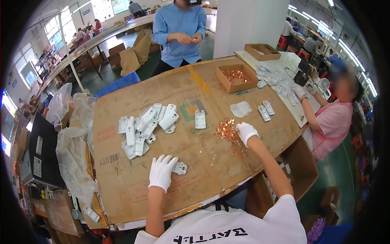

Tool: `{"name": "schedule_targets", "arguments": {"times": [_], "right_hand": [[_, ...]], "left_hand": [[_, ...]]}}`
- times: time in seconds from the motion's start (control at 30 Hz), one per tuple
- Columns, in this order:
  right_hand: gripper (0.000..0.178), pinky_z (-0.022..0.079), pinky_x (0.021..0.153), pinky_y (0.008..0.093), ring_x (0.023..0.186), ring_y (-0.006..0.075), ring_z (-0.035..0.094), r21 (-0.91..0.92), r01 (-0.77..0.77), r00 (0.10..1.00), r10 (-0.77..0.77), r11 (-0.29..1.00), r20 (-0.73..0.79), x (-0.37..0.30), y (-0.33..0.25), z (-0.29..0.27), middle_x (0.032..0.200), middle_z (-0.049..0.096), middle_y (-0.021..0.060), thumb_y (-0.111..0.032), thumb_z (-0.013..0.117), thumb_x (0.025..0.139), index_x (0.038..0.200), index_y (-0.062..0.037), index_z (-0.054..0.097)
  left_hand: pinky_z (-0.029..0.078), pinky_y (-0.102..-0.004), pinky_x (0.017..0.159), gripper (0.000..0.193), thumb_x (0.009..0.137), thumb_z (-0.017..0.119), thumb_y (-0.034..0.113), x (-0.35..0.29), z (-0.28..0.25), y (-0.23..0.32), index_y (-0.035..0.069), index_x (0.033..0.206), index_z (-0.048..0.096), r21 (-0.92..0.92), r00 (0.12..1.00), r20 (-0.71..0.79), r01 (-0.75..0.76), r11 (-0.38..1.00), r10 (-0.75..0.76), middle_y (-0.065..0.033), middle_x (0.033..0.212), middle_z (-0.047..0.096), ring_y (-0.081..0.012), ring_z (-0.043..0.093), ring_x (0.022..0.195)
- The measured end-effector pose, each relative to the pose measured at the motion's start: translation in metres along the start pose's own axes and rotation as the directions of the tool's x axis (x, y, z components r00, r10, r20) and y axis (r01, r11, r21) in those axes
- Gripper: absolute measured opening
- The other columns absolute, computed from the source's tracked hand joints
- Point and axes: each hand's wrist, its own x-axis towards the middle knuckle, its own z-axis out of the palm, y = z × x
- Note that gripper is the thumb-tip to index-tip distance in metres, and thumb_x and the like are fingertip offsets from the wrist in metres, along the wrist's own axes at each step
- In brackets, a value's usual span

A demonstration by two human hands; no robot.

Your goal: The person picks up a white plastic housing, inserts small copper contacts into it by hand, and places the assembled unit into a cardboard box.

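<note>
My left hand [161, 172], in a white glove, rests low on the cardboard-covered table, its fingers over one end of a small white plastic housing [180, 168] that sticks out to the right. My right hand [247, 133], gloved too, is at the right edge of a loose pile of small copper-coloured metal pieces [226, 130]. Its fingertips are drawn together; what they pinch, if anything, is too small to make out. A heap of white housings [148, 124] lies left of centre. One single housing [200, 119] stands apart between heap and pile.
Right of the pile lie two housings [266, 110] and a crumpled clear plastic piece [241, 109]. A cardboard box [237, 78] of copper pieces stands at the far edge. At right a person in pink [331, 118] handles housings; a person in blue [179, 34] stands opposite. Plastic bags [73, 158] hang at left.
</note>
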Motion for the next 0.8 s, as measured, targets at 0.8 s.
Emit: {"name": "schedule_targets", "arguments": {"times": [0.8], "right_hand": [[0.019, 0.046, 0.08, 0.044, 0.091, 0.037, 0.057, 0.564, 0.56, 0.792, -0.193, 0.606, -0.579, -0.084, -0.173, 0.014, 0.093, 0.056, 0.015, -0.002, 0.06, 0.079, 0.096, -0.0071, 0.053]], "left_hand": [[0.049, -0.0281, 0.089, 0.038, 0.081, 0.068, -0.007, 0.031, 0.028, 0.082, 0.001, 0.117, 0.059, -0.915, 0.755, 0.092, 0.322, 0.245, -0.65, -0.0063, 0.108, 0.067, -0.0142, 0.062, 0.099]]}}
